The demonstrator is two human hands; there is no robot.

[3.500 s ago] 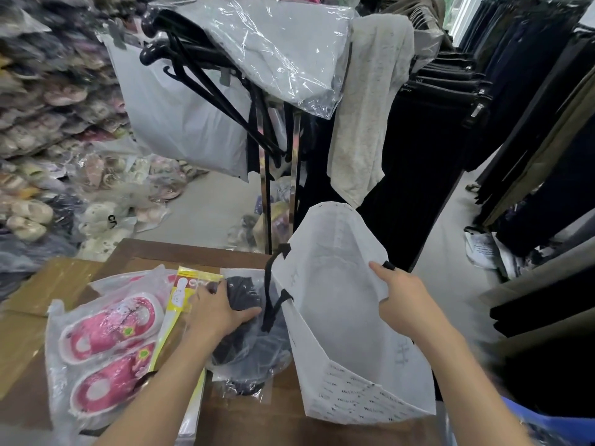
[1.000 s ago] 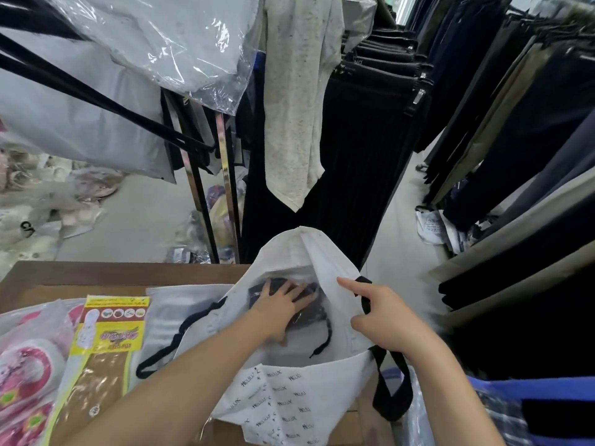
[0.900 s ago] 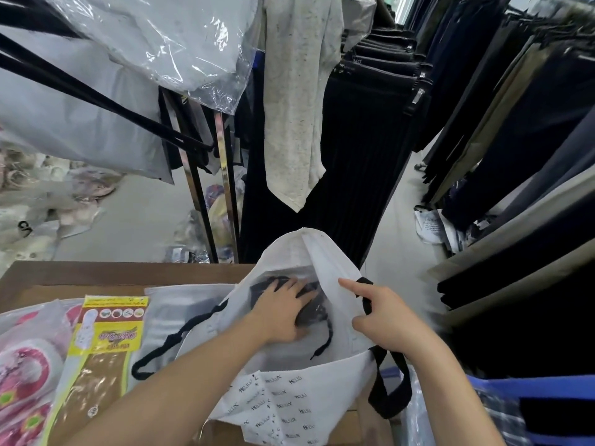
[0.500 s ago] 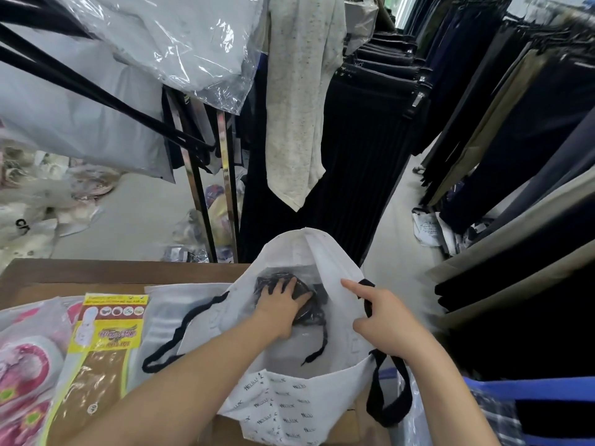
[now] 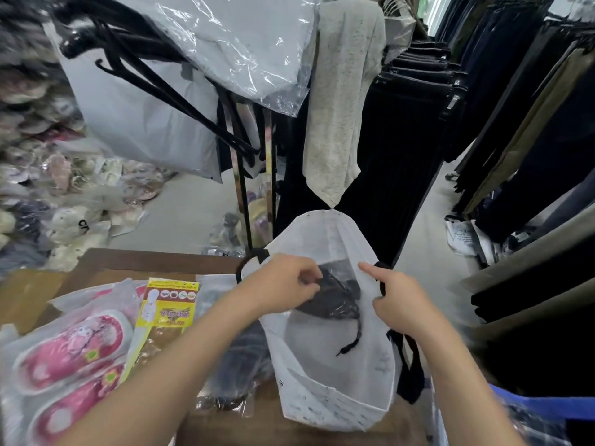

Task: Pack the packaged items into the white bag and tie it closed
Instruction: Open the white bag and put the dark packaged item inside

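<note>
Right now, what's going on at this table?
A person is packing a white bag. The right hand holds its rim open; the left hand is at the mouth, fingers curled over a dark packaged item already inside, grip unclear. Pink slippers, a yellow pack and another dark package lie on the table, unpacked.

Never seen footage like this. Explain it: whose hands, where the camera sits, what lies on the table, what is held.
No machine: a person wears one head camera that looks down at their own bare hands. The right hand holds the rim of the white bag, which stands on the wooden table. The left hand, fingers curled, is at the bag's mouth above a dark packaged item inside; whether it grips that is unclear. Beside the bag lie pink slippers, a yellow packet and another dark packet, all in clear wrap.
</note>
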